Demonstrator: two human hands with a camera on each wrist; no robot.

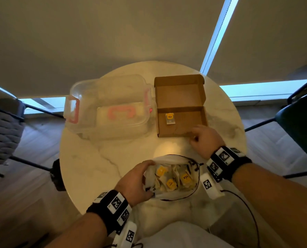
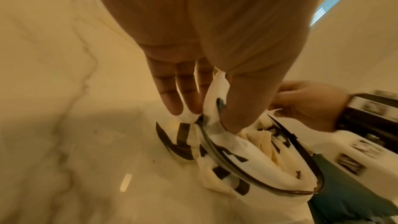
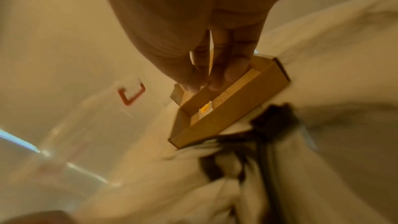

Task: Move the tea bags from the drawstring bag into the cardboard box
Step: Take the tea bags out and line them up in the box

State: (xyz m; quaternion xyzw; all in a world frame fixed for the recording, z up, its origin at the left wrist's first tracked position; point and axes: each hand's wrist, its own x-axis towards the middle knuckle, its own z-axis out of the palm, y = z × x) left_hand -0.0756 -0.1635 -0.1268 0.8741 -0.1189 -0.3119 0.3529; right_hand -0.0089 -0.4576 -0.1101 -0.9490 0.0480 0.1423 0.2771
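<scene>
A white drawstring bag (image 1: 168,161) with black print and a black cord lies open at the table's near edge. Several tea bags (image 1: 170,183) with yellow tags lie inside it. My left hand (image 1: 143,176) pinches the bag's left rim (image 2: 226,168) between thumb and fingers (image 2: 187,108). The open cardboard box (image 1: 186,122) stands behind the bag, its lid upright, with one tea bag (image 1: 169,118) in its left part. My right hand (image 1: 194,137) hovers over the box's front right corner (image 3: 226,113), fingers curled, thumb near the fingertips. Whether it holds anything is hidden by blur.
A clear plastic container (image 1: 113,108) with pink latches stands left of the box on the round marble table (image 1: 95,158). A grey padded chair (image 1: 2,133) stands at the left and a dark one (image 1: 301,122) at the right.
</scene>
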